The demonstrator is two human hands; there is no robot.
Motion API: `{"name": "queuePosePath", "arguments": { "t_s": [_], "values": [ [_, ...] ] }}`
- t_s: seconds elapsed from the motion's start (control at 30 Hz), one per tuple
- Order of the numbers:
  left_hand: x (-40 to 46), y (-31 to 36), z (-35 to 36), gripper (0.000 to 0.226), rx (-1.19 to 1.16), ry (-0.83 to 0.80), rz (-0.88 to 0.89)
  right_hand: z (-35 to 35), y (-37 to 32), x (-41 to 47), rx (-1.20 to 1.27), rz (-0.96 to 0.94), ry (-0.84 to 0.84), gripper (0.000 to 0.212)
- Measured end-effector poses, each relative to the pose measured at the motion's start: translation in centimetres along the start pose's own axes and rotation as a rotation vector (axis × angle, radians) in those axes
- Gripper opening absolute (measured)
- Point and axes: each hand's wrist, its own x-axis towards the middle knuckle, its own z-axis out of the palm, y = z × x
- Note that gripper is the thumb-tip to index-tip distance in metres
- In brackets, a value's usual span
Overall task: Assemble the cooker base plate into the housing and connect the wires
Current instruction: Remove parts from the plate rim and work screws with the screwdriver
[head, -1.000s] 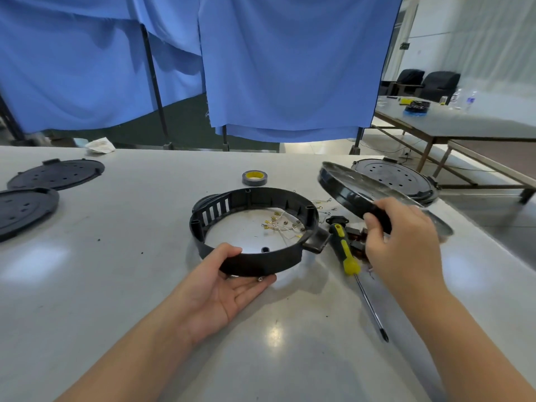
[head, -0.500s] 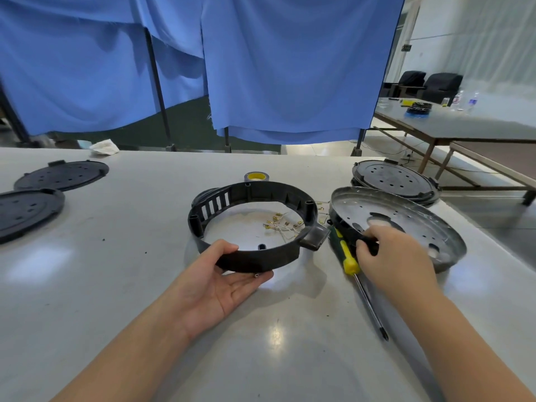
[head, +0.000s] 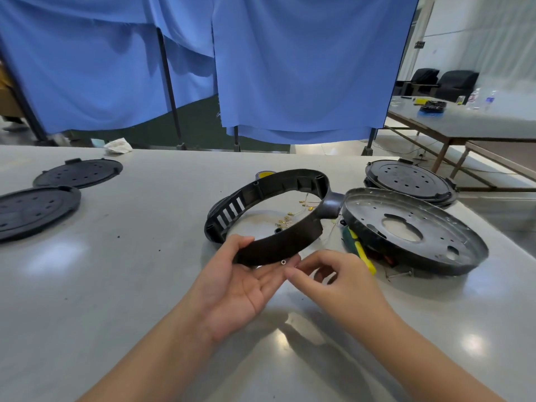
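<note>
Three black discs (head: 77,173), perhaps more.

An assembly workshop or training workroom is showing here. A long grey worktable (head: 116,285) is filling the foreground, with black round plastic covers (head: 77,173) lying on it, a metal base plate (head: 414,230), a ring-shaped black housing (head: 269,210), small loose brass wire terminals (head: 285,220) and a yellow-handled screwdriver (head: 361,250). Blue cloth screens (head: 290,68) are hanging on dark poles behind the table. Off to the right, a second worktable (head: 464,126) is standing with bottles (head: 481,98) on it, and black chairs (head: 441,81) are sitting beyond.
</note>
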Motion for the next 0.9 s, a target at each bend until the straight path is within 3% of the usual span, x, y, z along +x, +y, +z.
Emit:
{"name": "queuePosePath", "arguments": {
  "t_s": [0.13, 0.4, 0.6, 0.9],
  "values": [
    [0.3, -0.7, -0.1, 0.055, -0.003, -0.011, 0.016, 0.0, -0.4, 0.0, -0.095, -0.095, 0.127, 0.015],
    [1.1, -1.7, -0.3, 0.052, 0.119, 0.055, 0.044, 0.9, -0.8, 0.0, -0.410, -0.035, 0.029, 0.014],
    [1.4, -2.0, -0.3, 0.048, 0.139, 0.090, 0.050, 0.9, -0.3, 0.1, -0.391, 0.042, 0.002, 0.011],
    [0.5, -0.1, -0.7, 0.058, 0.085, 0.000, -0.027, -0.3, 0.8, 1.3, 0.631, 0.490, -0.009, 0.010]
  ]
}}
